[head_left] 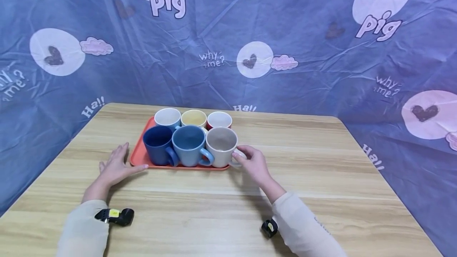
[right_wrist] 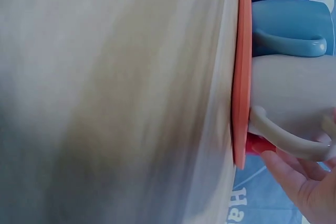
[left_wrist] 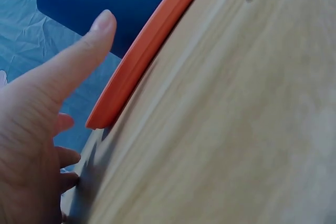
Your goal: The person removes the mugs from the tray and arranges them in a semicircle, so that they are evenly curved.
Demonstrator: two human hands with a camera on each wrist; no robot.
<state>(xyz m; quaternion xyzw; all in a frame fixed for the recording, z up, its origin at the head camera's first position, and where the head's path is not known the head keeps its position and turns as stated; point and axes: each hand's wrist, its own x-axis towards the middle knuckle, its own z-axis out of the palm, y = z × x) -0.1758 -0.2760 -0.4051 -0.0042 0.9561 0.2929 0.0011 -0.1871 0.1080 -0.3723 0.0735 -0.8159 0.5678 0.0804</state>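
An orange-red tray [head_left: 140,157] carries two rows of mugs. In front stand a dark blue mug [head_left: 156,152], a light blue mug [head_left: 186,154] and a pale grey mug [head_left: 220,148], handles towards the right. My right hand [head_left: 254,166] pinches the handle of the pale grey mug, thumb on the near side; that mug stands at the tray's front right corner. With fingers spread, my left hand [head_left: 115,168] is beside the tray's front left corner, its thumb extended along the front edge. The left wrist view shows this thumb [left_wrist: 84,59] overlapping the dark blue mug [left_wrist: 115,3].
Behind are a white-lined blue mug [head_left: 168,117], a yellow-lined mug [head_left: 194,118] and a white-lined red mug [head_left: 219,120], partly hidden by the front row. The wooden table [head_left: 200,213] ends at a blue printed cloth [head_left: 200,23] behind and at the sides.
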